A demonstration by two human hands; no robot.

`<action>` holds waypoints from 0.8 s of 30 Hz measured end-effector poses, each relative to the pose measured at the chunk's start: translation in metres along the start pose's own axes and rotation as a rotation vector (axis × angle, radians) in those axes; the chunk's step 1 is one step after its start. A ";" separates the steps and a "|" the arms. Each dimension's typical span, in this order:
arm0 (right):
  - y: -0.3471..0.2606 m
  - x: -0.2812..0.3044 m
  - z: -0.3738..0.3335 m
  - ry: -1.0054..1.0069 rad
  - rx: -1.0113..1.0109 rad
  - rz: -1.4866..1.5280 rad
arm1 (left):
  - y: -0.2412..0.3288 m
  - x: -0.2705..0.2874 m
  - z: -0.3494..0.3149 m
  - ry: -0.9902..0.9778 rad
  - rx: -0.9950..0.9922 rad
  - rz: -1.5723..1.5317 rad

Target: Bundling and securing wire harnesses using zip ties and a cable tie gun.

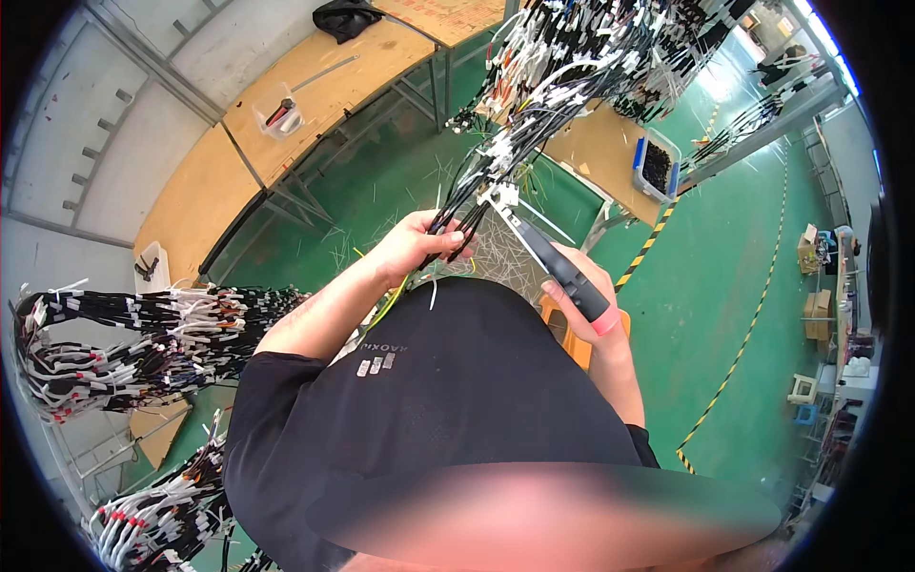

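My left hand (424, 246) is closed around a bundle of thin black cables (460, 205), just in front of my body. A yellow-green wire (389, 303) hangs down below that hand. In my right hand (593, 291) is a cable tie gun (562, 269), dark-bodied with a slim metal nose and a pink end. Its nose touches or nearly touches the bundle at a cluster of white connectors and tags (503, 194). A pale strip, like a cable tie tail, sticks out beside the nose. From there the bundle runs up into a large hanging mass of cables (591, 67).
Wooden tables (315, 100) curve along the left, bearing a clear tray (278, 116) with a tool. A blue-rimmed bin (656, 164) of small black parts stands on the right table. More cable bundles (152, 334) hang at left. An orange stool (578, 345) is beside me; clippings (500, 250) litter the floor.
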State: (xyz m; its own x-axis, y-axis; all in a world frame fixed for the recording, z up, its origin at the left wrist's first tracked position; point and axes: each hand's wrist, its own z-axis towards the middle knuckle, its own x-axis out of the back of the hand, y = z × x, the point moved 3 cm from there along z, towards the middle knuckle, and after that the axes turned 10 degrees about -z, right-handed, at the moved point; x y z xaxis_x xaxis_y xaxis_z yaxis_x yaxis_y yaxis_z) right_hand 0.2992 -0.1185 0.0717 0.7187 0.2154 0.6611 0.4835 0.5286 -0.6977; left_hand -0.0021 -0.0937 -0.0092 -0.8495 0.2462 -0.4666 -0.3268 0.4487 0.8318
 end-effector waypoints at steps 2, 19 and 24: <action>-0.005 -0.005 -0.001 0.018 -0.036 -0.005 | -0.001 -0.005 -0.002 0.082 -0.078 0.083; -0.007 -0.026 -0.010 0.080 -0.169 0.128 | 0.003 -0.015 -0.007 0.176 -0.189 0.480; -0.018 -0.020 -0.001 0.043 -0.034 -0.080 | 0.008 -0.016 -0.012 0.218 -0.421 0.794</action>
State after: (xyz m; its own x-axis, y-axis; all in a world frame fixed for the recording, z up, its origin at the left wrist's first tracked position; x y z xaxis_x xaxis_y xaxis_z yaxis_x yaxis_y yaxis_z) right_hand 0.2765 -0.1335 0.0704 0.6976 0.1384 0.7030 0.5561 0.5141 -0.6530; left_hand 0.0042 -0.1048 0.0083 -0.9341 0.1618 0.3183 0.2971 -0.1423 0.9442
